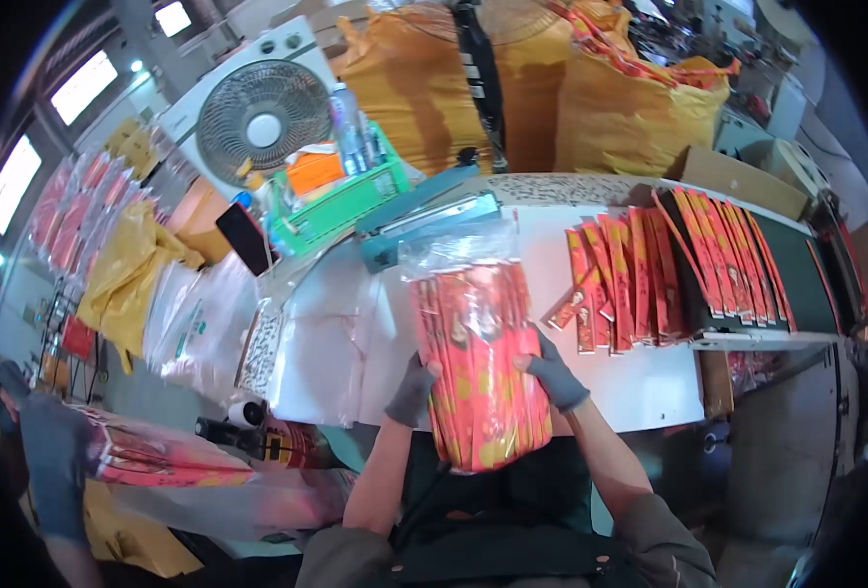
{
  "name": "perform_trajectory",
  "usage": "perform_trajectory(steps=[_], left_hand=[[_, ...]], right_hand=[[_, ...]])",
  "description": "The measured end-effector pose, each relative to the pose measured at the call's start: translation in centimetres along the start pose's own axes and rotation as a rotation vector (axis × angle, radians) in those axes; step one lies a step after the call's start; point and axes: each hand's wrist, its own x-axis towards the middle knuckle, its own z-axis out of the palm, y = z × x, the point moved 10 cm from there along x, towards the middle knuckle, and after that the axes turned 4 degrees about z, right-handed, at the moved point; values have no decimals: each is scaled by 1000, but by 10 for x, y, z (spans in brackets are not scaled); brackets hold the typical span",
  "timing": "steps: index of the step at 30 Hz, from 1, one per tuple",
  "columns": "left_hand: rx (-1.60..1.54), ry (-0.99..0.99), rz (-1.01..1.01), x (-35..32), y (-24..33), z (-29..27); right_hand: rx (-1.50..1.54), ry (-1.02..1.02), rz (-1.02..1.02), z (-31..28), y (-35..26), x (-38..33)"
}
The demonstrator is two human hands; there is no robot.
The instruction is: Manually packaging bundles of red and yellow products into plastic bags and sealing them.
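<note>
While both gloved hands clamp it from the sides, the clear plastic bag of red-and-gold paper strips (pixel 480 363) stands nearly upright over the near edge of the white worktable (pixel 650 387), its long axis running away from the person, open mouth toward the far side and bottom end toward the body. The left hand (pixel 411 390) presses its fingers closed against the bag's left edge; the right hand (pixel 552 374) grips the right edge the same way. The bag is packed with the strips lying lengthwise, and its loose top is crumpled just in front of a teal heat sealer (pixel 424 218). To the right, more red strips (pixel 650 274) lie fanned in rows on the table. A green crate (pixel 341 206) behind the sealer holds bottles and small items. Large yellow sacks (pixel 630 108), stuffed full, stand beyond the table, beside a fan (pixel 263 120).
</note>
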Motion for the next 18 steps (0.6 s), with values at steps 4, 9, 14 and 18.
perform_trajectory(steps=[4,9,14,18], left_hand=[[21,-90,78,-17,45,12],[28,113,-119,-42,41,-25],[114,221,-44,-68,57,-62],[36,240,11,-76,92,-66]], right_hand=[[-152,49,-164,12,-1,-16],[-75,195,-154,-8,62,-7],[202,350,-23,-31,71,5],[30,335,-68,-63,49,26]])
